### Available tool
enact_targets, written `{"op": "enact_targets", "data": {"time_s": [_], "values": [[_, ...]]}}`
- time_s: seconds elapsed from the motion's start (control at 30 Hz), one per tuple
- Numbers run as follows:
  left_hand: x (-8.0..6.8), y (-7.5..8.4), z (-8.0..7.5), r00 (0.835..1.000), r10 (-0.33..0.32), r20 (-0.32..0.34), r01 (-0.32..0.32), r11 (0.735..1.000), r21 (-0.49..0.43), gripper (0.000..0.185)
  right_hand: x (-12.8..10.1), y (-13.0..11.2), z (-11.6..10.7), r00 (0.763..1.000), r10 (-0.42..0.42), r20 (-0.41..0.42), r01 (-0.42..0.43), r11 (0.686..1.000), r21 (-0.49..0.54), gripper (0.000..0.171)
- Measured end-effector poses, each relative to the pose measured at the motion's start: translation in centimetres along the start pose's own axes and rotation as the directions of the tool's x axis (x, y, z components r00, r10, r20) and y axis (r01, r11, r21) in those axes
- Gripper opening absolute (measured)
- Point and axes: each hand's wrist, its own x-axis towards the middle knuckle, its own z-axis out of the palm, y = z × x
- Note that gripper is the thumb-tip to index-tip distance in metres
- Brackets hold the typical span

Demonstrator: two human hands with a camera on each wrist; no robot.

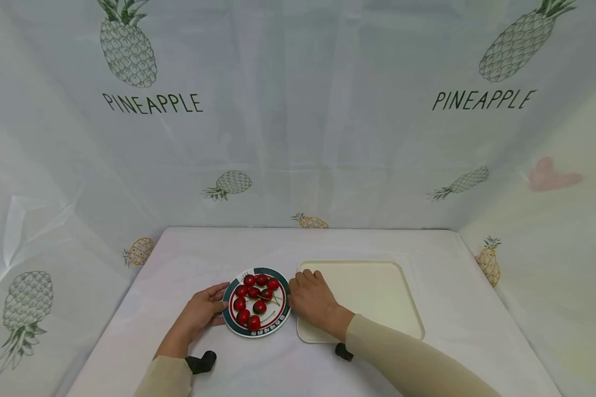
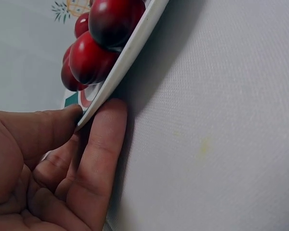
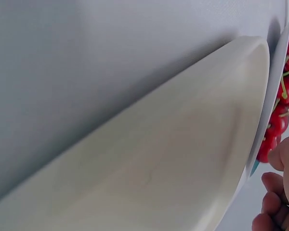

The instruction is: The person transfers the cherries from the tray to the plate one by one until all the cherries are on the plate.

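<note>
A round plate (image 1: 230,324) with a dark green rim band holds several red cherries (image 1: 259,307), some with thin green stems. My left hand (image 1: 201,311) grips its left rim, thumb on top and fingers underneath. In the left wrist view the thumb (image 2: 48,127) presses the edge, and a fingertip sits below it. My right hand (image 1: 314,298) is at the plate's right rim, over the left side of a cream tray (image 1: 372,298). Its fingers (image 3: 272,204) curl beside the plate in the right wrist view, the thumb close to the cherries; I cannot tell what they hold.
The tray lies to the right of the plate on a white-covered table (image 1: 213,245). A white curtain (image 1: 308,121) printed with pineapples rises behind the table and along both sides. Black wrist straps (image 1: 202,362) show near the cuffs.
</note>
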Motion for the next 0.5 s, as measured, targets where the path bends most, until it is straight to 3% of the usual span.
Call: {"op": "enact_targets", "data": {"time_s": [0.5], "values": [[0.0, 0.3, -0.8, 0.999, -0.02, -0.049, 0.024, 0.995, 0.097, 0.053, -2.5, 2.3, -0.1, 0.988, 0.135, -0.075, -0.125, 0.984, 0.124, 0.03]]}}
